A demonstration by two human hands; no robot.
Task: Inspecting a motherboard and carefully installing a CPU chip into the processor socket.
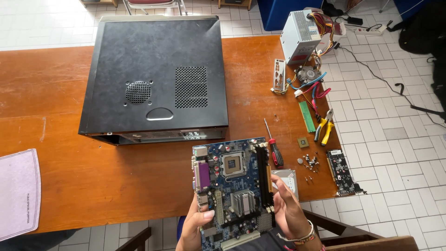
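I hold a blue computer motherboard (232,186) flat over the table's near edge. My left hand (193,228) grips its lower left side, thumb resting on the board beside the rear ports. Along its right edge my right hand (289,209) presses its fingers by the black memory slots. A bracelet circles my right wrist. The processor socket sits near the board's top middle, and a silver heatsink lies lower down.
A black computer case (155,74) lies on the wooden table (55,93). To the right are a red-handled screwdriver (274,146), a hard drive (289,179), yellow pliers (324,126), a memory stick (306,117), a processor chip (303,142), a graphics card (341,171) and a power supply (301,35). A pink pad (17,193) lies at the left.
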